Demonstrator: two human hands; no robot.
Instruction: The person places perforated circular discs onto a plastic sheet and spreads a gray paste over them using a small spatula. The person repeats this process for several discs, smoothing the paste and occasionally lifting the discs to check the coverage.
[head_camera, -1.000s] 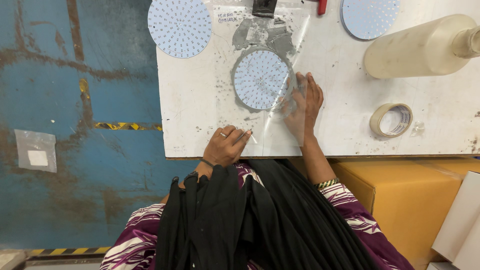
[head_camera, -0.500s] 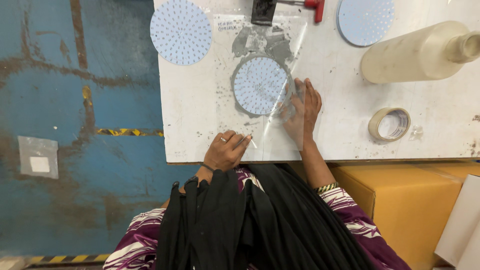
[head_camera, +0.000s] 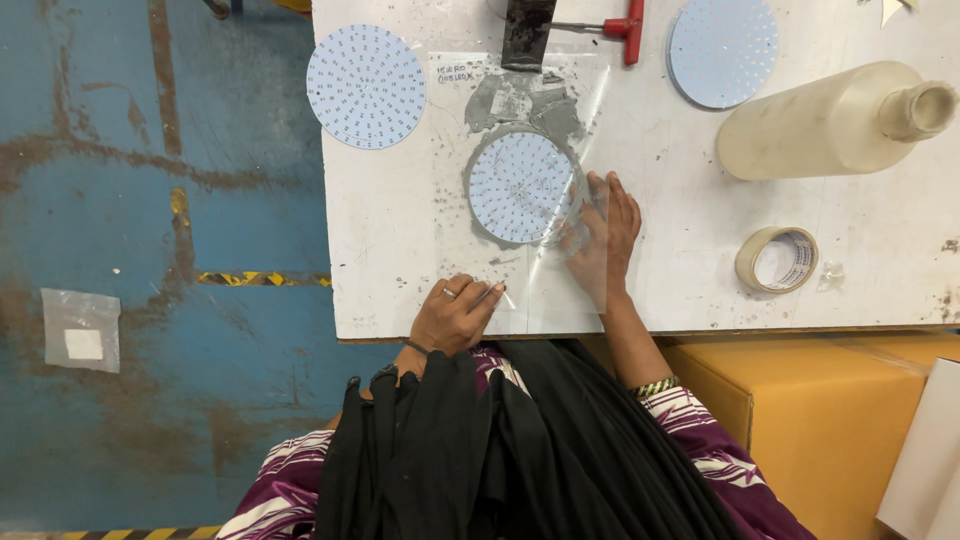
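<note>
A round pale-blue dotted board (head_camera: 520, 186) lies on the white table (head_camera: 400, 230), ringed by grey paste. A clear plastic sheet (head_camera: 575, 110) covers it, and the sheet's right near side is lifted. My left hand (head_camera: 455, 315) pinches the sheet's near edge by the table's front. Seen through the sheet, my right hand (head_camera: 603, 235) lies flat with fingers spread, its fingertips at the board's right rim.
Two more round dotted boards (head_camera: 366, 87) (head_camera: 723, 52) lie at the back. A red-handled scraper (head_camera: 560, 28) rests at the sheet's far end. A large pale bottle (head_camera: 825, 120) lies on its side, a tape roll (head_camera: 777, 259) nearer. Cardboard boxes (head_camera: 820, 410) stand at the right.
Both hands stay almost where they were. My right fingertips have crept slightly toward the board's rim, and the lifted sheet edge holds.
</note>
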